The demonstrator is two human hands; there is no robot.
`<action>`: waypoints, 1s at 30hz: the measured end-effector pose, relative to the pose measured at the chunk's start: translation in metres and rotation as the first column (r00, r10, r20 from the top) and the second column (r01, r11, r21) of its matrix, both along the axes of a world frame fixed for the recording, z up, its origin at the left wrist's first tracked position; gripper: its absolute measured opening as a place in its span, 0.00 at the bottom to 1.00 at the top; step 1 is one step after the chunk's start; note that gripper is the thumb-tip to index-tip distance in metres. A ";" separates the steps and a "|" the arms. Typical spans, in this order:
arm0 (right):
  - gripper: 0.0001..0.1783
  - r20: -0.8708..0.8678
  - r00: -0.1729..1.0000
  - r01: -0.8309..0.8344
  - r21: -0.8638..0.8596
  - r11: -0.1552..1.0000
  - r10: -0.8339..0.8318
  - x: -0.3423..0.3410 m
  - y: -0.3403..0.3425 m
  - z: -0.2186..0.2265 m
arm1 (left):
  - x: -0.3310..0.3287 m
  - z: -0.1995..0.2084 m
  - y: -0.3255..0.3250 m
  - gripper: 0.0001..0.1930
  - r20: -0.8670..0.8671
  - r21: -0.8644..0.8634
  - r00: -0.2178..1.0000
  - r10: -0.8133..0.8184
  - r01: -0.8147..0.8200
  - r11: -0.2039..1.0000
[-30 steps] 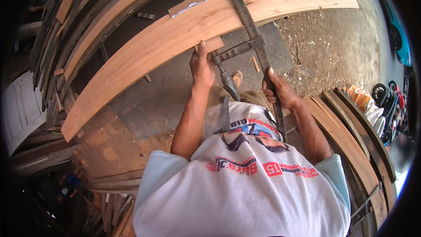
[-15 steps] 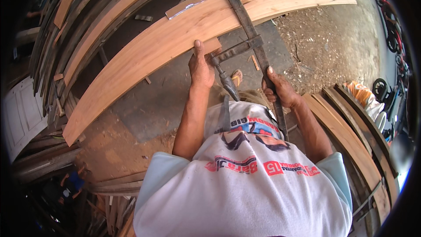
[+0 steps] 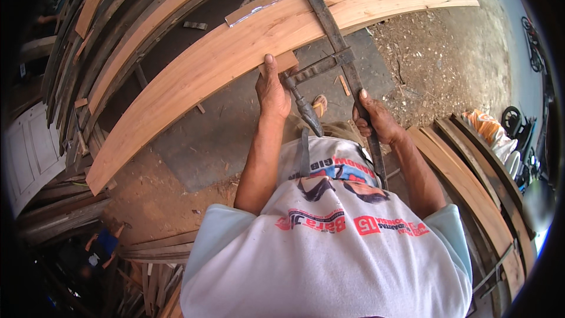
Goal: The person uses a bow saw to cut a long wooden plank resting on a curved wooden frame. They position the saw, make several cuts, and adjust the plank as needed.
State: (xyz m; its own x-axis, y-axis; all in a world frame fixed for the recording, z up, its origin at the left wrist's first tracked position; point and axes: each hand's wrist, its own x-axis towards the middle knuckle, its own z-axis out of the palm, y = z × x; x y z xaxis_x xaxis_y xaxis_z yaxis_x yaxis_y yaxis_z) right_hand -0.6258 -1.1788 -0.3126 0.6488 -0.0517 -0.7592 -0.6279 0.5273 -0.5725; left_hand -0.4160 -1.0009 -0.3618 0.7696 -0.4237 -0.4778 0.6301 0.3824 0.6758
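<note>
A wide, long wooden plank [image 3: 194, 65] lies across in front of me, its left end nearer. Over it stretches a dark metal bar clamp [image 3: 327, 20], with its fixed jaw at the far edge and its sliding arm on the near side. My right hand [image 3: 379, 119] is wrapped round the clamp's bar. At the near edge, my left hand [image 3: 273, 93] pinches a small wood block [image 3: 286, 60], thumb up and fingers mostly hidden. The clamp's screw handle [image 3: 307, 115] hangs just right of that hand. Near the fixed jaw, a flat wood piece [image 3: 259, 8] edged with white lies on the plank.
Curved boards [image 3: 126, 47] are stacked at the far left, and more planks [image 3: 471, 182] lie at my right. A white panelled door [image 3: 35, 150] leans at left. Wood chips [image 3: 421, 59] litter the ground. Another person [image 3: 101, 248] is at lower left; a bicycle [image 3: 531, 44] is at far right.
My hands and the clamp hold almost the same position. The scene has shifted slightly right in view. At the far right, the red motorbike has gone from sight; the person at lower left has moved slightly.
</note>
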 end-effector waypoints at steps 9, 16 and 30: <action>0.38 -0.010 1.000 0.007 0.006 1.000 -0.007 0.001 0.001 0.002 | -0.055 -0.019 0.042 0.39 -0.157 -0.340 0.892 -0.423 0.354 0.872; 0.40 -0.007 1.000 -0.008 -0.016 1.000 0.007 0.001 0.000 0.004 | -0.087 -0.038 0.034 0.20 -0.271 -0.519 0.804 -0.529 0.341 0.784; 0.40 -0.026 0.999 -0.030 -0.073 0.997 0.028 0.004 0.001 0.006 | -0.085 -0.028 0.026 0.11 -0.288 -0.361 0.859 -0.423 0.311 0.879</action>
